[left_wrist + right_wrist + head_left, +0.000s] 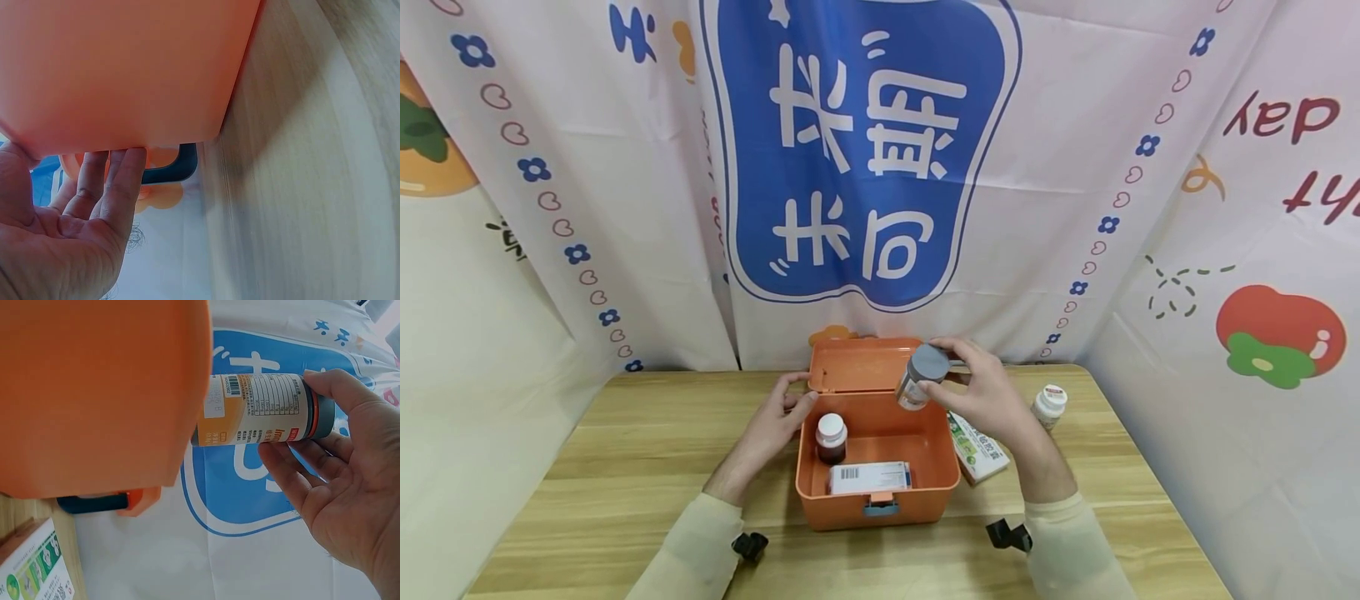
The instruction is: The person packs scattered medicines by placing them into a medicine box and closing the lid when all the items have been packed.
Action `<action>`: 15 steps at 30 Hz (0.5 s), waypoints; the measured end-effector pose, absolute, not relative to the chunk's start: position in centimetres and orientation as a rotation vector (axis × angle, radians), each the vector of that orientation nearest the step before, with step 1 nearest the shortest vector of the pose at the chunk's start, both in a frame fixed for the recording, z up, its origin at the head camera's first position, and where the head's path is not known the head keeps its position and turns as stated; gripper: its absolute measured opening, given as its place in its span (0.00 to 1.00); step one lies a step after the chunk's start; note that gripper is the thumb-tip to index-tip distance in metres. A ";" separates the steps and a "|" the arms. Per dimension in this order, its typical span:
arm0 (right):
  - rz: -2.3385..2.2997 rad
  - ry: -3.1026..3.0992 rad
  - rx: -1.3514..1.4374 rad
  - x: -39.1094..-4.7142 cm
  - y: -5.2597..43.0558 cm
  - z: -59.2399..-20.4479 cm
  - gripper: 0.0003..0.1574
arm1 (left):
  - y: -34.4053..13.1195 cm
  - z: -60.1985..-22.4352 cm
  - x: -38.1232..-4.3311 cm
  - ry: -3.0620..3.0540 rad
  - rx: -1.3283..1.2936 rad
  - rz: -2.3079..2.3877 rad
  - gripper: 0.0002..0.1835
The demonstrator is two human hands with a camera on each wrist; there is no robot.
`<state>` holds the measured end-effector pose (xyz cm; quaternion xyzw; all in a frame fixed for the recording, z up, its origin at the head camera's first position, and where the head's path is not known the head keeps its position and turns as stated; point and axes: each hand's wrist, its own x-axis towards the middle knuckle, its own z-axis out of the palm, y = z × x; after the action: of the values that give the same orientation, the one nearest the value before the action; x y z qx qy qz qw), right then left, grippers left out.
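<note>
An orange lidded box (874, 510) stands on the table with its lid (865, 367) tipped back. My left hand (778, 414) holds the box's back left corner; in the left wrist view its fingers (122, 190) reach behind the wall. Above the back right of the box, my right hand (992, 400) grips a supplement bottle (269, 406) near its dark grey cap. The bottle tilts in the head view. Inside the box, a brown bottle with a white cap (831, 427) stands at the left, and a white carton (868, 477) lies near the front wall.
A white and green medicine carton (981, 454) lies against the box's right side. Farther right stands a small white bottle (1049, 407). A printed curtain (1000, 300) hangs behind the wooden table (685, 425). Below the box's front rim is a grey-blue latch (881, 507).
</note>
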<state>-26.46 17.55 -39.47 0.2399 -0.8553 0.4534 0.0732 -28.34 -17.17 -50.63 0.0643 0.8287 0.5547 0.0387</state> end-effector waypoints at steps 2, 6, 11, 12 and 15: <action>1.375 -2.570 0.737 -26.4 17.3 -39.7 0.34 | -17.2 -50.6 -28.3 2.555 0.204 1.689 0.29; 1.378 -2.588 0.760 -26.2 16.7 -40.1 0.33 | -17.2 -50.6 -28.3 2.573 0.204 1.669 0.29; 1.360 -2.626 0.768 -25.9 16.2 -40.4 0.34 | -17.1 -50.6 -28.3 2.577 0.193 1.658 0.29; 1.357 -2.632 0.766 -25.9 16.1 -40.5 0.34 | -17.1 -50.6 -28.3 2.576 0.191 1.658 0.29; 1.354 -2.644 0.774 -25.8 15.9 -40.7 0.34 | -17.1 -50.6 -28.2 2.566 0.184 1.666 0.29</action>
<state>-25.80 15.87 -40.71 0.2519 -0.8608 0.4407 0.0361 -28.23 -17.09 -50.55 0.0599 0.8366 0.5431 0.0386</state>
